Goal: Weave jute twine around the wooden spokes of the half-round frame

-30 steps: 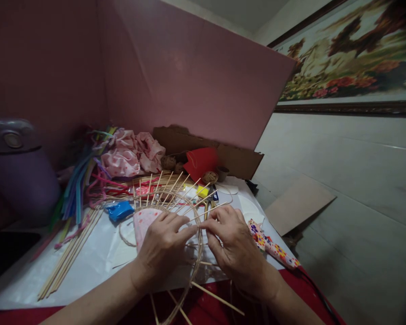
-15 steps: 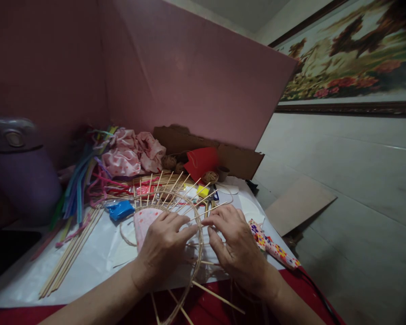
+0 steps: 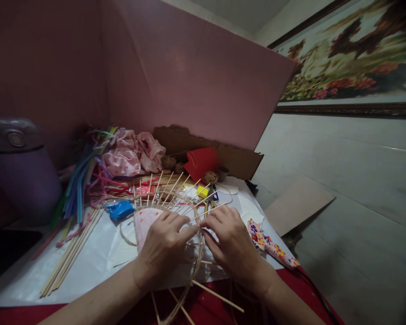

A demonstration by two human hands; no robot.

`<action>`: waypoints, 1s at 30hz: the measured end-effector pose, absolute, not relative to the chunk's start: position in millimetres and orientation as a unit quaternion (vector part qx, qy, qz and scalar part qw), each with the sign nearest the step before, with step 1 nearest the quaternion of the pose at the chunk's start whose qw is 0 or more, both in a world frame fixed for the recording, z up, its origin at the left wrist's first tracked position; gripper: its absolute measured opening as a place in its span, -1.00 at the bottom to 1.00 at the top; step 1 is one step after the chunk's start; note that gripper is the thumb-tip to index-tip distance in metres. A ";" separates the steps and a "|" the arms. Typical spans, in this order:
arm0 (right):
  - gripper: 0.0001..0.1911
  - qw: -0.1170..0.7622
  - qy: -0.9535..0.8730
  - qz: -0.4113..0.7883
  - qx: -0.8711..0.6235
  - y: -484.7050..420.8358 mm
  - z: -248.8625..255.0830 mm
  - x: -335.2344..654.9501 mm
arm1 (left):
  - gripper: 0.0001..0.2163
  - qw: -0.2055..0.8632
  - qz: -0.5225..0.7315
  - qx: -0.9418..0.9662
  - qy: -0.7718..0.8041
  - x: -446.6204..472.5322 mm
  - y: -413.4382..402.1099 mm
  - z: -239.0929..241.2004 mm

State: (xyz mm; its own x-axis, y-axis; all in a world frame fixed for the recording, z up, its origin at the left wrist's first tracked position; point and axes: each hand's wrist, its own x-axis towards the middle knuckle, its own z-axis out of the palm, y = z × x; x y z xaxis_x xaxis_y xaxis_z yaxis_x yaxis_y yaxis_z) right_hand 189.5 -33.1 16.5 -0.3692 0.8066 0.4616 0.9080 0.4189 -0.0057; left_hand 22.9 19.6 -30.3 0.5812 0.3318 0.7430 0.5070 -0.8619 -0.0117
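A round woven frame of thin wooden spokes and pale cane (image 3: 176,198) lies on the white table cover in front of me. My left hand (image 3: 162,246) rests flat over its middle, fingers pressed on the spokes and pointing right. My right hand (image 3: 232,243) sits at the frame's right rim, fingertips pinched on the cane strand where it meets the left fingertips. A pink dotted cloth piece (image 3: 142,223) lies under the left hand.
Loose wooden sticks (image 3: 69,250) lie at the left, with a blue packet (image 3: 120,210), coloured straws (image 3: 76,187), pink fabric (image 3: 131,153), a red piece (image 3: 201,162) and twine balls behind. A floral cloth strip (image 3: 272,246) lies at the right. Pink boards wall the back.
My right hand has shifted slightly left along the rim, closing in on the left fingertips. The left hand has stayed in place.
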 end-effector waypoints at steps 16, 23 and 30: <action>-0.90 0.166 -0.814 -0.286 -0.478 -20.7 9.4 185.6 | -0.89 0.120 -0.381 -0.883 -0.247 22.8 19.2 -30.5; -0.91 0.201 -0.807 -0.234 -0.503 -22.2 7.6 187.6 | -0.89 0.113 -0.389 -0.881 -0.245 22.8 19.8 -31.1; -0.89 0.222 -0.808 -0.164 -0.520 -23.7 7.8 189.7 | -0.87 0.122 -0.397 -0.878 -0.239 23.1 20.5 -32.7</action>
State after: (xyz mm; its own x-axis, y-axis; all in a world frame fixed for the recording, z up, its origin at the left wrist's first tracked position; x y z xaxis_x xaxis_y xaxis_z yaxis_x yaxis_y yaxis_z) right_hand 189.7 -23.7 7.8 -0.3606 0.7682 0.5290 0.9136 0.4051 0.0344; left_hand 23.1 20.5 -32.7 0.5702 0.3234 0.7552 0.5172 -0.8556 -0.0241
